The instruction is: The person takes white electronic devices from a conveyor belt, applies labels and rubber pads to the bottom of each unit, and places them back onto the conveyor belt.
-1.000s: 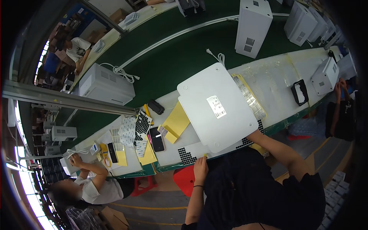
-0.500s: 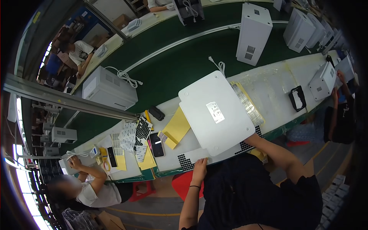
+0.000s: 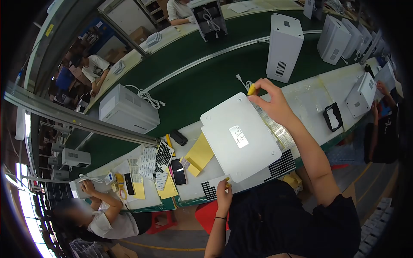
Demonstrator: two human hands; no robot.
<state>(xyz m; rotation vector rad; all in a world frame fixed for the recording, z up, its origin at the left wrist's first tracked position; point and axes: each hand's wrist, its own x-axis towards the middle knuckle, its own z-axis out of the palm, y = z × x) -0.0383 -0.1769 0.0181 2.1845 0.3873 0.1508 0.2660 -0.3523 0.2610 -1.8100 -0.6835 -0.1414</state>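
Observation:
A white appliance point(image 3: 254, 142) lies on the bench with its flat, labelled face up and round marks at its corners. My right hand point(image 3: 273, 103) is at its far right corner, thumb and forefinger tips close together, with yellow on a fingertip. What is between them is too small to tell. My left hand point(image 3: 224, 195) is beside the near left corner, fingers curled together, yellow at the tips; anything held is hidden. Sheets of black dots show left of it point(image 3: 209, 190) and at the near right edge of the appliance point(image 3: 282, 164).
Left on the bench are a phone point(image 3: 179, 171), a yellow box point(image 3: 191, 167), dotted sheets point(image 3: 164, 155) and a black case point(image 3: 178, 137). A black tray point(image 3: 333, 117) stands right. White appliances point(image 3: 285, 47) stand on the green belt point(image 3: 185, 99). Co-workers sit at left and right.
My right hand has come out from the near right edge and moved up to the far right corner. My left hand has stayed near the left corner, its fingers more curled. The view has shifted slightly.

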